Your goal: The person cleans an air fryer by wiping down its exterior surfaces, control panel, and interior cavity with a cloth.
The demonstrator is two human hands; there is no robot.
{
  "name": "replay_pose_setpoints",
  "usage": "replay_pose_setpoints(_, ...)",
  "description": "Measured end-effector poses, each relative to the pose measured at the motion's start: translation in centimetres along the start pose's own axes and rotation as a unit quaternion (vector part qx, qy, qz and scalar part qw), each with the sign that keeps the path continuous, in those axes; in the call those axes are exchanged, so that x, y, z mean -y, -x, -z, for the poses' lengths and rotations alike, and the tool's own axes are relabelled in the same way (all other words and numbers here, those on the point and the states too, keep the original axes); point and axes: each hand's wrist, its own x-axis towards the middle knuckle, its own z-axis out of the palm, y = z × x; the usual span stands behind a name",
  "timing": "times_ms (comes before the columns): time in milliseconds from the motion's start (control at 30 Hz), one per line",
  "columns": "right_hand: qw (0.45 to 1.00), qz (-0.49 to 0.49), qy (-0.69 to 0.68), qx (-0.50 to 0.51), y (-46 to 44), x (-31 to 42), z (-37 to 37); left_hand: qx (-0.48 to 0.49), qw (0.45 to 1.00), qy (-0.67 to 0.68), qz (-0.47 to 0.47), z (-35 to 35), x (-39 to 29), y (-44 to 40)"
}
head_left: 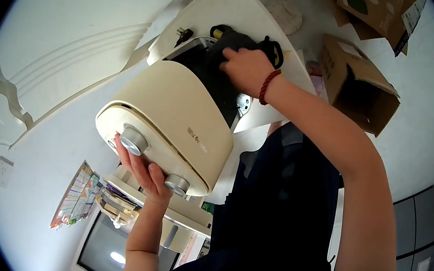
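A cream Joyoung appliance [177, 109] with rounded edges and two silver knobs, probably a small oven, sits tilted at the edge of a white table [279, 33]. My left hand [143, 172] presses against its knob panel, fingers and thumb between the two knobs. On the far side is a dark panel [219, 90] with a round metal part [243, 105] beside it. My right hand [251, 70], with a red braided bracelet, has curled fingers on a dark grey cloth-like thing [230, 43] at that panel; black-and-yellow pieces lie at its ends. A power plug [184, 36] rests nearby on the tabletop.
An opened cardboard box [361, 88] stands on the floor past the table, with more cardboard [375, 14] above it. A white carved panel [79, 29] is at the upper left. A television [123, 250] stands at the lower left, below a hanging leaflet [77, 197].
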Motion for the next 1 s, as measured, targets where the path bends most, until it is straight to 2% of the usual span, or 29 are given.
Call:
replay_pose_setpoints(100,0.971,-0.084,-0.148,-0.166,-2.1,0.9,0.6,-0.001,1.0,0.007,0.019,0.0,0.0,0.1)
replay_pose_setpoints(200,0.98,-0.083,-0.123,-0.135,-4.9,2.2,-1.8,-0.002,1.0,0.013,0.022,0.2,0.4,0.5)
replay_pose_setpoints(300,0.996,-0.047,0.014,-0.069,-3.9,1.6,-2.3,0.014,1.0,-0.005,0.024,0.4,0.1,0.6)
replay_pose_setpoints(400,0.998,-0.067,-0.016,0.012,-3.7,1.1,-0.3,0.007,1.0,-0.004,0.007,0.5,0.2,0.6)
replay_pose_setpoints(433,0.985,-0.1,-0.135,0.023,-3.5,1.4,0.8,0.003,1.0,0.003,0.01,0.4,0.3,0.6)
replay_pose_setpoints(533,0.923,-0.019,-0.356,-0.148,-3.3,2.8,-0.3,-0.014,0.999,0.033,0.032,-0.1,-0.1,0.5)
replay_pose_setpoints(567,0.92,-0.021,-0.365,-0.139,-3.4,3.2,-0.9,-0.019,0.998,0.042,0.043,-0.1,-0.2,0.6)
replay_pose_setpoints(700,0.954,-0.07,-0.256,-0.141,-3.9,1.4,-2.1,-0.031,0.999,-0.001,0.025,-0.2,-0.2,0.8)
replay_pose_setpoints(800,0.936,-0.053,-0.32,-0.139,-3.8,2.6,-1.7,-0.033,0.999,0.007,0.025,0.0,0.4,1.4)
replay_pose_setpoints(867,0.914,-0.003,-0.36,-0.187,-3.2,3.7,-1.8,-0.035,0.999,0.013,0.034,-0.2,0.3,1.3)
replay_pose_setpoints(933,0.921,-0.022,-0.339,-0.189,-3.2,3.4,-2.6,-0.026,0.999,0.005,0.039,0.2,0.1,1.3)
replay_pose_setpoints(1000,0.935,-0.094,-0.3,-0.164,-4.3,2.6,-2.9,-0.02,0.999,-0.013,0.031,0.1,0.0,1.1)
